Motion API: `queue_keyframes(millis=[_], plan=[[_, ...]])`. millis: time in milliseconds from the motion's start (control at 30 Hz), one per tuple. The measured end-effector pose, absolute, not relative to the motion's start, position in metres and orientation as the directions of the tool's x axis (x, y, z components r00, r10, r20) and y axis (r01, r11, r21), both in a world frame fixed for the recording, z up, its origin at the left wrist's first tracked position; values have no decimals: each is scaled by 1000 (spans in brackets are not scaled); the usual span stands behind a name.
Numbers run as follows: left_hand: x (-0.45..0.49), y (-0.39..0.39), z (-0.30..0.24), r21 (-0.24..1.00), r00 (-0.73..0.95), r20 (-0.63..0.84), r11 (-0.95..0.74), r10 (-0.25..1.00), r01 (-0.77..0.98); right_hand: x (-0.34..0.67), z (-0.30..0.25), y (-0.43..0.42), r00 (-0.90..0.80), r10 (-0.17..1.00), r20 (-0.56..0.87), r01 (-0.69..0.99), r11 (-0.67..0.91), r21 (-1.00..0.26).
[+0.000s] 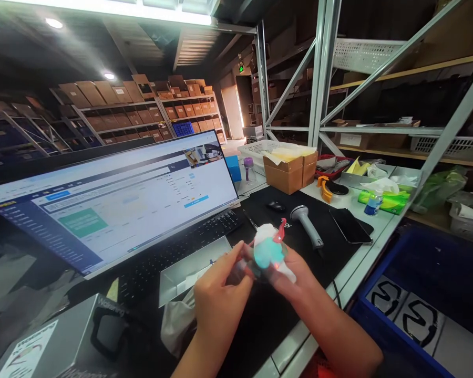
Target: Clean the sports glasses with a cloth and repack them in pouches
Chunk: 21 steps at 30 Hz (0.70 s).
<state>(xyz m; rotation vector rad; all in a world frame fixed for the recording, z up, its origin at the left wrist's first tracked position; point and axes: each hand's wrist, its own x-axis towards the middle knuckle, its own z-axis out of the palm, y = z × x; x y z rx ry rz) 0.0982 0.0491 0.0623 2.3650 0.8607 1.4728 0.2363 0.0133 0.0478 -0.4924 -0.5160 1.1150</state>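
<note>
Above the black desk mat, my right hand (289, 273) is closed round a small white and turquoise object (268, 253) with a curled red piece on top. Its exact kind cannot be made out. My left hand (223, 291) comes up close beside it, thumb and fingers pinched together; what lies between them is blurred and partly hidden. Below and left of the hands, an open white box (173, 278) stands by the keyboard (142, 283), with pale paper inside. A light grey cloth pouch (175, 325) lies behind my left wrist.
A monitor (118, 210) stands at the left, a dark printed box (82, 341) in front. On the mat lie a mouse (276, 206), a barcode scanner (308, 228) and a phone (350, 226). A cardboard box (286, 176) stands behind. Blue bin (394, 262) lower right.
</note>
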Motion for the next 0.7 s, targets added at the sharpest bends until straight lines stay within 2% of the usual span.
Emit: queue_keyframes(millis=[133,300,367,400,467,500,533,567,600,700], plan=[[98,46,64,491,304,729,-778,614,393,228,52,12,363,922,137,-675,361,-644],[93,48,71,424,284,789,-818,544,389,247,50,1,339,933,118,-706,335,-624],[89,52,76,460,235,777,-781,584,422,262,43,-5,399,911,102,-614,348,-709],[87,54,79,496,201,758,-748,621,440,270,37,-8,447,888,108,-490,344,-801],[82,58,86,575,121,715,-678,689,458,286,24,-13,519,831,200,4,232,-973],[80,59,89,605,90,698,-652,711,456,292,17,-15,515,815,267,289,128,-949],[78,60,92,626,68,687,-637,723,449,298,10,-15,487,812,322,518,28,-855],[77,60,94,637,54,684,-632,727,441,301,2,-14,448,824,348,667,-48,-744],[77,60,96,641,47,686,-634,726,432,302,-6,-13,412,844,345,744,-93,-661],[75,59,100,627,57,709,-666,703,403,297,-28,-9,336,899,280,804,-119,-582]])
